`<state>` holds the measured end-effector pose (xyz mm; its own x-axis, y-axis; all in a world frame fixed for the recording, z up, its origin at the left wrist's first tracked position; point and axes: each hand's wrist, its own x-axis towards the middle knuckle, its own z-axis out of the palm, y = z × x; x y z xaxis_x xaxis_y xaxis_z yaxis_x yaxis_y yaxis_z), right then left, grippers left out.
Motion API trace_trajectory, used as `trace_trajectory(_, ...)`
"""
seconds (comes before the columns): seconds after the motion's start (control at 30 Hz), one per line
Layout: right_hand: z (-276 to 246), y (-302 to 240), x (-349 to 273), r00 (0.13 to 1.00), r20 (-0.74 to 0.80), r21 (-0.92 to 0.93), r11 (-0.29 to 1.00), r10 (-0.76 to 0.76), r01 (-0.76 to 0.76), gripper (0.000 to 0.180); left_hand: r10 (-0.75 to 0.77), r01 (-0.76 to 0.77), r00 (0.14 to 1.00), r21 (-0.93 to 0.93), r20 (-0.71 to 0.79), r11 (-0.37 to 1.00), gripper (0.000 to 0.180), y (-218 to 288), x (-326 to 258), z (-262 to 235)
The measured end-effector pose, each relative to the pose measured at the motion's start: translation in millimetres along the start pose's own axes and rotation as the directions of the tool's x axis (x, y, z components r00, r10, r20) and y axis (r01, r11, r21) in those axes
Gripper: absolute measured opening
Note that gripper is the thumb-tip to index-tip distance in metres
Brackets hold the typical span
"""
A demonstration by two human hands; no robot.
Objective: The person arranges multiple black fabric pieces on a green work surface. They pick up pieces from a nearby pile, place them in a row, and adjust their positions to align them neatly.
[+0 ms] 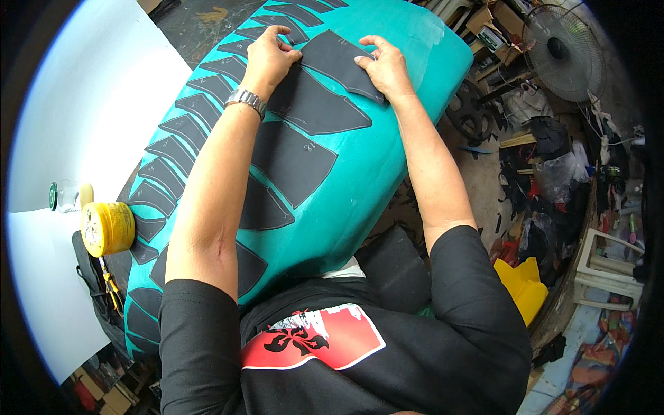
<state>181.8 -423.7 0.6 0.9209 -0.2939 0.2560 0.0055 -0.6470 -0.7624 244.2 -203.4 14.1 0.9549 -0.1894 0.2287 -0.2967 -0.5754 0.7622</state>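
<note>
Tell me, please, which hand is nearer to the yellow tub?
The left hand. It presses on the black piece, on the same side as the yellow tub. The right hand is farther, at the piece's right edge.

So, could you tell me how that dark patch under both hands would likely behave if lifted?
The dark patch looks thin and flat, following the teal form's curve, so probably floppy and light. Both the left hand and right hand press it, suggesting it may shift.

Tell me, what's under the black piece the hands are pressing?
The teal form lies under the black piece; more black pieces sit lower down. Both hands, left and right, cover its edges, so that part is hidden.
</note>
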Motion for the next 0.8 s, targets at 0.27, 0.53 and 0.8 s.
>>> trace_trajectory(0.27, 1, 6, 4, 0.998, 0.03, 0.079, 0.995, 0.058, -0.06, 0.043, 0.088, -0.088, 0.994, -0.002, -0.061, 0.996, 0.041, -17, 1, -2)
trace_trajectory(0.53, 1, 3, 3, 0.999, 0.015, 0.033, 0.998, 0.048, -0.048, 0.043, 0.155, -0.164, 0.985, -0.145, -0.069, 0.976, 0.027, -33, -15, -3)
trace_trajectory(0.8, 2, 8, 9, 0.972, 0.124, 0.289, 0.929, 0.202, -0.23, 0.047, 0.262, -0.263, 0.965, -0.103, -0.019, 0.959, 0.043, -23, -24, -1)
